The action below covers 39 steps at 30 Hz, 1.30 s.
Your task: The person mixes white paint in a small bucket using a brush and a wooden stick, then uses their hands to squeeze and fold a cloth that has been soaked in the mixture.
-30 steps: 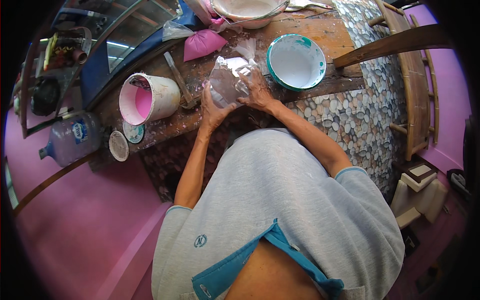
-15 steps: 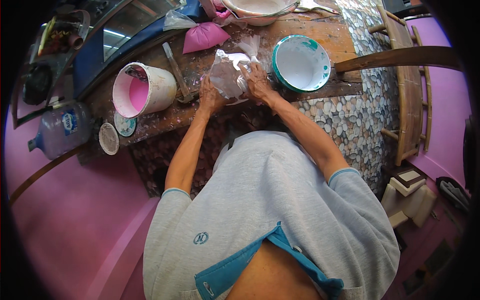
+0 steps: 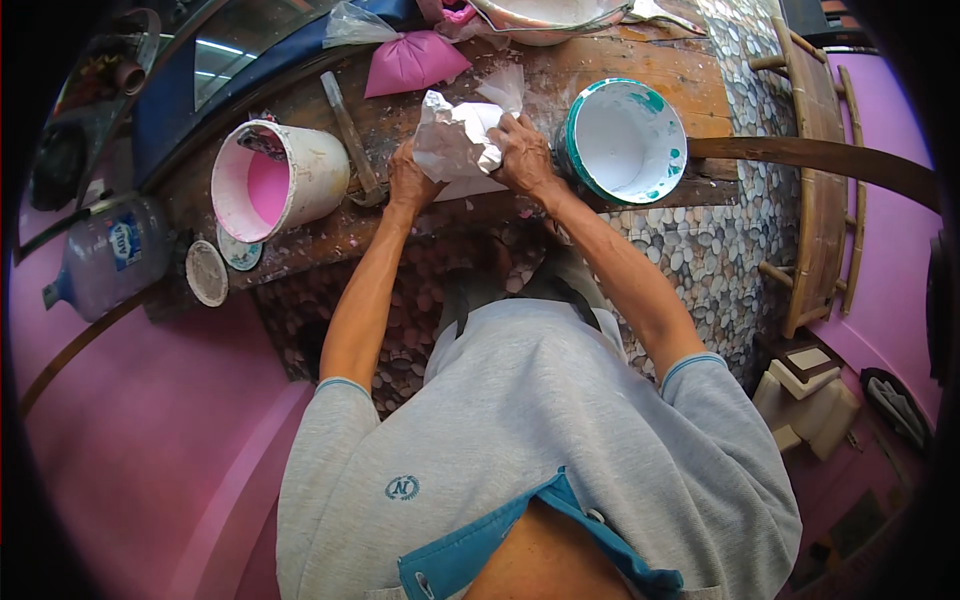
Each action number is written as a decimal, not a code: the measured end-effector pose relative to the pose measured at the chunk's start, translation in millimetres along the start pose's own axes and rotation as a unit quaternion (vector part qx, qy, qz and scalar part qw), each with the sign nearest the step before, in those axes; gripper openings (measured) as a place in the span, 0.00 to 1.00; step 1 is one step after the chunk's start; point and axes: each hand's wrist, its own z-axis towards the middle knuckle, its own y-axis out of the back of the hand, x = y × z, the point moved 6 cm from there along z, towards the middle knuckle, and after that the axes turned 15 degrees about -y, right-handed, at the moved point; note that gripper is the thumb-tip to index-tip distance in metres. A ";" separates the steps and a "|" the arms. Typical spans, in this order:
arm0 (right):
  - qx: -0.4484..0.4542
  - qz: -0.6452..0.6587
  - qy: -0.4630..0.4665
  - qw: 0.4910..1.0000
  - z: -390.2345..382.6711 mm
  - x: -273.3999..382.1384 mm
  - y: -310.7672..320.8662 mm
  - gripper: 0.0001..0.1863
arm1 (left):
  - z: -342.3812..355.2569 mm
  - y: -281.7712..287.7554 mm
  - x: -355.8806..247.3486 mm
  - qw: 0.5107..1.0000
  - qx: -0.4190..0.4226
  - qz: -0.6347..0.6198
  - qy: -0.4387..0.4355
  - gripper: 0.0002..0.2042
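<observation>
A crinkled, shiny silver-white plastic bag (image 3: 452, 138) stands between my hands over the wooden table (image 3: 590, 60). My left hand (image 3: 411, 180) is closed on its left edge, the fingertips partly hidden by the bag. Curled fingers of my right hand (image 3: 525, 158) grip the opposite side. Below the bag, a flat white surface shows between my wrists. Just right of my right hand stands a green-rimmed bucket (image 3: 628, 140) with white inside. Left of my left hand lies a hammer (image 3: 352, 140). What the bag contains cannot be made out.
A white bucket (image 3: 325, 180) with pink contents stands at left, near a round lid (image 3: 207, 274) and a large water bottle (image 3: 112, 262). A knotted pink bag (image 3: 415, 64) and a basin (image 3: 550, 22) sit at the back. A bamboo bench (image 3: 822, 180) is at right.
My right hand's fingers have curled tighter around the bag's edge. My left hand has shifted slightly left and down. The whole view has tilted slightly.
</observation>
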 end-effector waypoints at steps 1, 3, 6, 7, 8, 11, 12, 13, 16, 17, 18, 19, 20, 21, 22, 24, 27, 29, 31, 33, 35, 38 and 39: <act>-0.003 0.014 0.004 1.000 2.3 0.9 1.7 0.15 | 0.9 0.6 2.0 1.000 0.002 0.000 0.001 0.31; -0.007 0.030 0.009 0.999 7.3 2.5 4.2 0.14 | 4.2 -3.1 3.5 0.996 0.084 0.019 -0.027 0.25; 0.023 0.025 -0.010 0.999 16.7 3.8 0.7 0.14 | 9.5 3.6 2.5 0.997 0.054 0.020 -0.056 0.22; 0.013 0.025 -0.017 0.999 15.7 -2.4 -0.9 0.14 | 22.5 11.7 -15.0 0.996 0.057 0.019 -0.068 0.22; 0.008 0.005 -0.029 1.000 12.9 -8.6 -3.8 0.16 | 31.1 26.1 -33.3 0.997 -0.006 -0.055 -0.045 0.20; 0.042 -0.051 -0.040 0.997 6.2 -3.3 -11.2 0.27 | 38.1 34.2 -44.2 0.989 -0.019 0.069 -0.128 0.18; 0.031 -0.056 -0.044 0.997 4.3 -6.1 -10.9 0.33 | 52.4 30.9 -57.4 0.977 0.090 0.124 -0.146 0.21; 0.025 -0.061 -0.041 0.997 1.5 -8.2 -12.4 0.39 | 57.7 24.9 -64.6 0.952 0.195 0.181 -0.154 0.24; 0.000 -0.043 0.026 0.999 0.6 3.6 -6.6 0.50 | 40.1 15.9 -38.0 0.962 0.091 0.150 -0.208 0.26; -0.003 -0.038 0.067 0.997 3.2 10.4 -4.1 0.52 | 36.8 13.3 -27.4 0.967 0.058 0.144 -0.201 0.26; 0.015 -0.063 0.091 0.994 10.2 6.9 -9.8 0.53 | 38.7 14.7 -27.2 0.976 0.021 0.120 -0.180 0.26; 0.018 -0.060 0.084 0.995 14.3 6.0 -10.6 0.53 | 45.9 18.0 -34.6 0.976 0.028 0.116 -0.181 0.26; 0.048 -0.049 0.059 0.996 21.2 2.4 -13.6 0.53 | 56.1 19.0 -41.0 0.971 0.069 0.092 -0.210 0.26; 0.086 -0.039 0.036 0.995 22.3 1.9 -16.9 0.52 | 54.4 16.5 -47.7 0.964 0.109 0.064 -0.232 0.26; 0.066 -0.029 0.030 0.997 23.8 4.6 -16.9 0.46 | 46.5 11.7 -29.1 0.975 0.077 0.014 -0.209 0.26; 0.084 -0.018 0.024 0.996 24.9 2.0 -17.6 0.43 | 35.9 9.3 -20.6 0.983 0.058 -0.022 -0.171 0.24; 0.067 0.009 0.025 0.997 30.8 -9.3 -25.7 0.34 | 35.0 8.2 -3.7 0.986 0.025 -0.072 -0.150 0.20; 0.104 0.062 0.032 0.992 35.8 -8.4 -26.8 0.28 | 28.1 0.5 -0.4 0.964 0.091 0.078 -0.236 0.19; 0.058 0.053 0.041 0.996 34.9 -15.0 -34.5 0.26 | 33.5 1.9 -6.1 0.961 0.095 0.075 -0.248 0.19; 0.079 0.020 0.006 0.997 37.9 -17.6 -32.2 0.28 | 49.4 21.0 -24.1 0.974 0.034 0.011 -0.225 0.19; 0.108 0.001 -0.004 0.994 39.5 -17.0 -30.7 0.29 | 49.5 24.5 -27.3 0.974 0.025 -0.007 -0.226 0.19; 0.101 0.023 0.005 0.995 37.2 -15.1 -28.8 0.31 | 44.6 21.8 -17.5 0.976 0.051 -0.176 -0.115 0.22; 0.098 0.024 0.003 0.995 36.0 -14.7 -29.8 0.31 | 44.8 19.8 -15.2 0.976 0.053 -0.176 -0.118 0.22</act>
